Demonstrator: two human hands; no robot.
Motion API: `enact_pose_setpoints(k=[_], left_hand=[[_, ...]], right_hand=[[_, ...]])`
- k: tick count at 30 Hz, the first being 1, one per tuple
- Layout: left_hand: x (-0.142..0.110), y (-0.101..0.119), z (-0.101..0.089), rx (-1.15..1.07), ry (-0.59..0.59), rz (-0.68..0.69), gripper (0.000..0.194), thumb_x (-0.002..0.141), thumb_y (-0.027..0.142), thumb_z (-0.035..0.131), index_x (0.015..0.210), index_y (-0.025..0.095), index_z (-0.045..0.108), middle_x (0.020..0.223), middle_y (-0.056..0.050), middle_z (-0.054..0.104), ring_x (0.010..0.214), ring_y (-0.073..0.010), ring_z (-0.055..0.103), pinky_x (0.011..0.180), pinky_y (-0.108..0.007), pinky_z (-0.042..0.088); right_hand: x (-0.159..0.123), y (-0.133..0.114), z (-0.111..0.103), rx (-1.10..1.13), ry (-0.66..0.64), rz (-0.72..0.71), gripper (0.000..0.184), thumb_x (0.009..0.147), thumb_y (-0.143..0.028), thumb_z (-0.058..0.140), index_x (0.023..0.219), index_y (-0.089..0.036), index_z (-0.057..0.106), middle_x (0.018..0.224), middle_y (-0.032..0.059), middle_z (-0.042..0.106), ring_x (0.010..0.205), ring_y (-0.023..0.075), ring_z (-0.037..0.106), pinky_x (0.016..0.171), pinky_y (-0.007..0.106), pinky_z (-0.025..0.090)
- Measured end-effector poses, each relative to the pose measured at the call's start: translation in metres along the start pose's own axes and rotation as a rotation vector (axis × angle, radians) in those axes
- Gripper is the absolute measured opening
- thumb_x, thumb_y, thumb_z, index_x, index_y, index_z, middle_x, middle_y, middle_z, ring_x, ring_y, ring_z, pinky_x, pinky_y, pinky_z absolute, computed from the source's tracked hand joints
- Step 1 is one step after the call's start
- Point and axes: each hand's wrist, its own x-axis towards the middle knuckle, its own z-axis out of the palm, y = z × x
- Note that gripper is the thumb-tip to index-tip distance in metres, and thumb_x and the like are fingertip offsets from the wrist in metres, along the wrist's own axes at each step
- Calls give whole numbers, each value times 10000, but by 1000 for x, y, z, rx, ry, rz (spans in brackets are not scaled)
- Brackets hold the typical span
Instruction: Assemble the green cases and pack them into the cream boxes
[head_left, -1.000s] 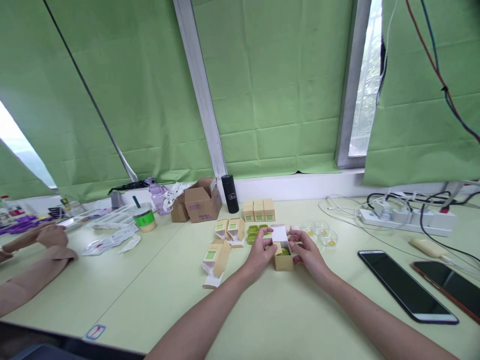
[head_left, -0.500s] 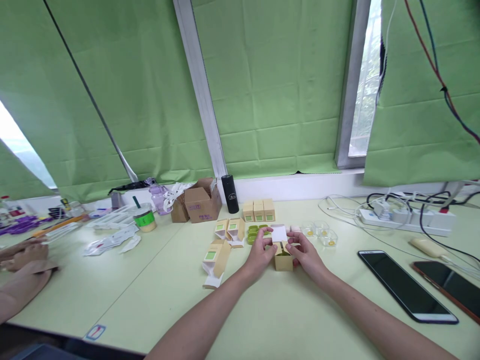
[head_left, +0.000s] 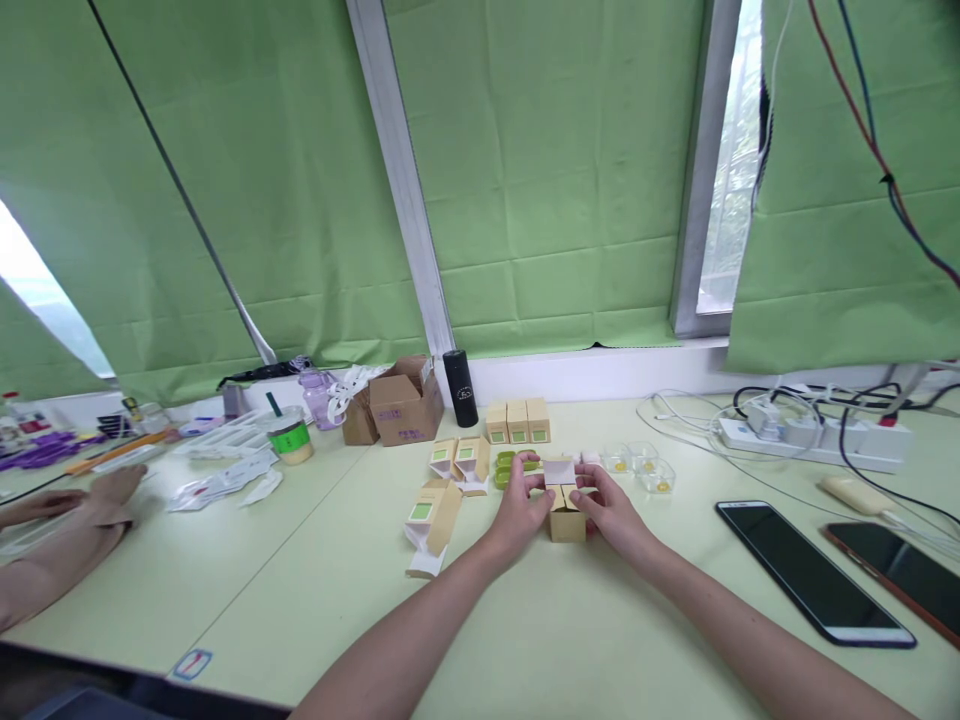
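A small tan cardboard box stands on the table between my hands. Its side flaps are folded inward over the top, and a pale lid flap rises at the far side. My left hand grips the left side, thumb on the left flap. On the opposite side my right hand holds the box, its thumb pressing the right flap. Just beyond my left hand lie green containers, partly covered by it. Clear plastic cups with yellow spots sit past my right hand.
Three closed tan boxes stand at the back. More open boxes lie to the left. A black bottle and a brown carton are behind them. Phones and a power strip are at right; a co-worker's arms at far left.
Both side flaps of the box have gone down, covering the dark gap in its top. The lid flap stands more upright. At far left the co-worker's hands have moved apart.
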Motion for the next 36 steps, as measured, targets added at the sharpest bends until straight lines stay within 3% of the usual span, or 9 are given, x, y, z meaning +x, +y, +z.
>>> enact_pose_setpoints(k=[11, 20, 29, 32, 36], left_hand=[[2, -2, 0, 74, 0, 24, 338, 855, 293, 719, 1114, 214, 516, 1056, -84, 727, 1037, -237, 674, 889, -328, 476], [2, -1, -2, 97, -1, 52, 216, 870, 279, 702, 1008, 205, 553, 971, -51, 676, 980, -212, 648, 846, -297, 479], [3, -2, -2, 88, 13, 48, 165, 841, 225, 707, 929, 198, 570, 1067, -80, 722, 1061, -238, 659, 907, -344, 511], [3, -4, -2, 71, 4, 49, 168, 832, 210, 708, 925, 196, 569, 1075, -88, 727, 1074, -242, 662, 934, -363, 515], [4, -4, -2, 63, 11, 53, 179, 822, 238, 728, 912, 194, 580, 1065, -87, 726, 1047, -236, 658, 929, -363, 511]], right_hand=[[-1, -1, 1, -18, 22, -22, 455, 699, -473, 746, 1082, -257, 625, 1070, 53, 611, 730, 189, 609, 470, 277, 481], [1, 2, 0, -3, 16, -42, 482, 708, -502, 754, 1103, -253, 634, 1076, 52, 607, 737, 182, 586, 457, 251, 453], [-5, -10, -7, -52, 63, -324, 374, 885, -554, 632, 1066, -231, 689, 1093, 96, 662, 805, 203, 591, 629, 318, 528], [-9, -13, -7, -122, 64, -419, 313, 911, -516, 653, 1080, -254, 687, 1133, 90, 666, 873, 217, 604, 721, 345, 549], [-11, -14, -6, -197, 49, -518, 232, 913, -443, 680, 1065, -269, 687, 1108, 77, 648, 886, 219, 603, 712, 341, 538]])
